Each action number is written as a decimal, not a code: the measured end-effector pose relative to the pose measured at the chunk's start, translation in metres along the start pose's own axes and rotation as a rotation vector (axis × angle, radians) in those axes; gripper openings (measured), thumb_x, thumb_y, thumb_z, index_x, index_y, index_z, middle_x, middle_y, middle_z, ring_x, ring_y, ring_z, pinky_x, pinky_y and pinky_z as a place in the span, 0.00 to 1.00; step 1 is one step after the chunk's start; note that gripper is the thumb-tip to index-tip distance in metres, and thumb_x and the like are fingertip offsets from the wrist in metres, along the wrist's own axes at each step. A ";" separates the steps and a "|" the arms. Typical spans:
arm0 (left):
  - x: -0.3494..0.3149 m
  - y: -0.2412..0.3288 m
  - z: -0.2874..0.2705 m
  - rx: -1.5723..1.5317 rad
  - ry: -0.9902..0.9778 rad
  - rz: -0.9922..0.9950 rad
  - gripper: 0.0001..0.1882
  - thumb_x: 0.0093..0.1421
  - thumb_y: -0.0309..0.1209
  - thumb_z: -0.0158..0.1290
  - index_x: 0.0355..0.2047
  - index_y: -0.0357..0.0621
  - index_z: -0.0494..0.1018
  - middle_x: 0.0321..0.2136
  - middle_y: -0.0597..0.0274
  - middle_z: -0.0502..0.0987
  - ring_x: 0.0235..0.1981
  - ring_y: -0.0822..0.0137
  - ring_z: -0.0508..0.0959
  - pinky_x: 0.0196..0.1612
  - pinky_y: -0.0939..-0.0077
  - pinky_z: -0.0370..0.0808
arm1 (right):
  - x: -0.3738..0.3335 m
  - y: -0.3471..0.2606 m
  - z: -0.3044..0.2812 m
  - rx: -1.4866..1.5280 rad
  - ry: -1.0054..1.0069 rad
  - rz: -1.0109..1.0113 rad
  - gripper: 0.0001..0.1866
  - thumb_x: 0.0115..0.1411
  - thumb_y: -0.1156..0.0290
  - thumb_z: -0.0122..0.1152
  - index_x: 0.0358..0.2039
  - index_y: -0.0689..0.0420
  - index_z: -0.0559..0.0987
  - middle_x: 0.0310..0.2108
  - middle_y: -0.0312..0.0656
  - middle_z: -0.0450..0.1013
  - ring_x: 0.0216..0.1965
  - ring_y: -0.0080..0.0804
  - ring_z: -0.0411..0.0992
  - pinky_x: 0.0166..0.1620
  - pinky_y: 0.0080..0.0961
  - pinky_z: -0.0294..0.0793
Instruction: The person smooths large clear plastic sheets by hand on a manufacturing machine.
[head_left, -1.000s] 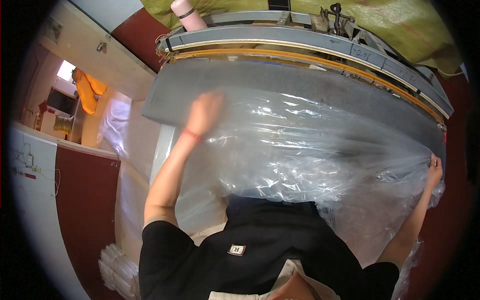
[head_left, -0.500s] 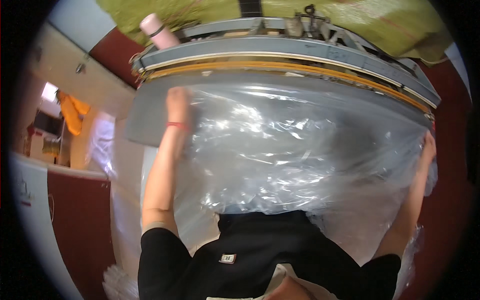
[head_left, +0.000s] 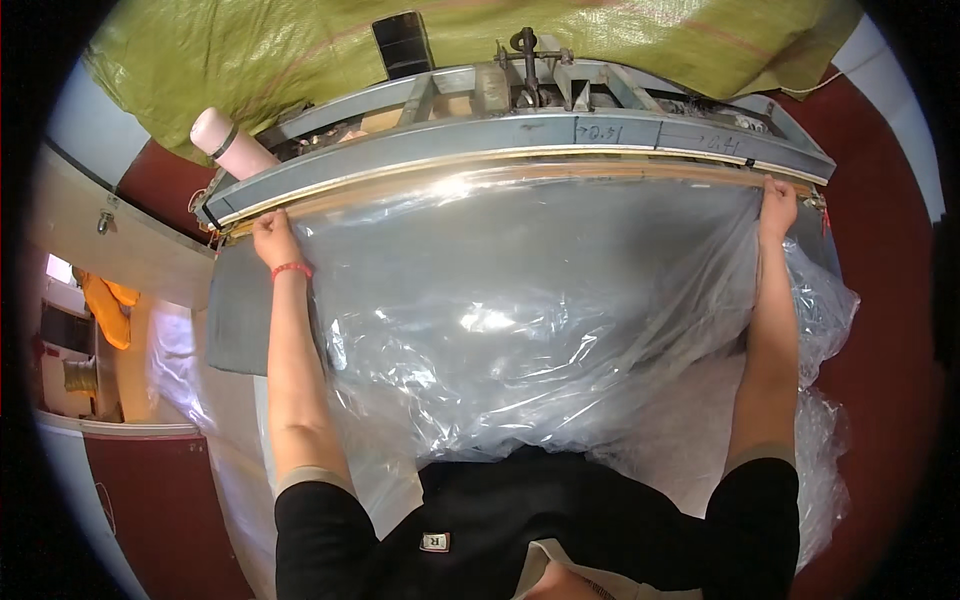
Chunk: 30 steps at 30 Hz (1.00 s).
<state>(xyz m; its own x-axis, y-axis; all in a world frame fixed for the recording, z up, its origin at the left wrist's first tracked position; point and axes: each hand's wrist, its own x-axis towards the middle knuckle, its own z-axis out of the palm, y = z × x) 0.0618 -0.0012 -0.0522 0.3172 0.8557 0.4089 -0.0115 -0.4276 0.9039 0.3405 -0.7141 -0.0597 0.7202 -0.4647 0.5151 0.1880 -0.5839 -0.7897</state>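
Observation:
A wide sheet of clear plastic film (head_left: 520, 270) spans the space between my hands, its far edge stretched along the orange strip (head_left: 560, 172) of a long metal-framed machine. At the far left corner of the film, my left hand (head_left: 275, 238) is closed on its edge, a red band round the wrist. My right hand (head_left: 778, 208) pinches the opposite corner close against the strip. Under the film lies a grey padded surface (head_left: 240, 320). Nearer me the film hangs loose and crumpled toward my black shirt, with more bunched beyond my right forearm.
The machine's grey metal beam (head_left: 480, 140) runs across behind the film, with a clamp-like fitting (head_left: 527, 70) on its frame. A pink bottle (head_left: 232, 145) leans at its left end. A dark phone-like slab (head_left: 402, 46) lies on yellow-green woven sheeting (head_left: 640, 45). Orange items hang at left.
Both hands have moved the film's edge away from me, up to the orange strip. My right hand has come inward, and the film's far edge is now drawn straight across.

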 end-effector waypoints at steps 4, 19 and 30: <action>-0.001 0.019 0.004 0.009 0.147 -0.087 0.07 0.51 0.28 0.47 0.29 0.39 0.63 0.21 0.64 0.68 0.18 0.76 0.66 0.22 0.84 0.64 | 0.013 0.019 -0.004 -0.013 0.049 -0.023 0.11 0.48 0.67 0.56 0.28 0.62 0.72 0.26 0.42 0.71 0.29 0.29 0.68 0.37 0.22 0.66; -0.005 0.031 -0.042 -0.127 -0.399 -0.084 0.06 0.51 0.28 0.50 0.28 0.46 0.64 0.18 0.72 0.65 0.18 0.81 0.63 0.19 0.88 0.58 | -0.034 -0.072 -0.121 0.023 0.043 -0.320 0.16 0.57 0.63 0.48 0.40 0.62 0.69 0.38 0.42 0.68 0.39 0.27 0.67 0.44 0.22 0.64; -0.210 0.106 -0.138 0.216 -0.333 0.229 0.05 0.56 0.27 0.43 0.32 0.39 0.67 0.27 0.66 0.69 0.27 0.76 0.67 0.31 0.83 0.66 | -0.187 0.273 -0.360 -1.072 -0.234 0.218 0.15 0.51 0.59 0.51 0.28 0.60 0.74 0.26 0.47 0.72 0.29 0.46 0.70 0.32 0.37 0.68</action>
<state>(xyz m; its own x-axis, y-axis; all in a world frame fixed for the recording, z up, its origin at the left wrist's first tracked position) -0.1372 -0.1859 -0.0253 0.6173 0.6070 0.5004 0.0699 -0.6760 0.7336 0.0169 -1.0262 -0.2518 0.7968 -0.5563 0.2358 -0.5491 -0.8296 -0.1018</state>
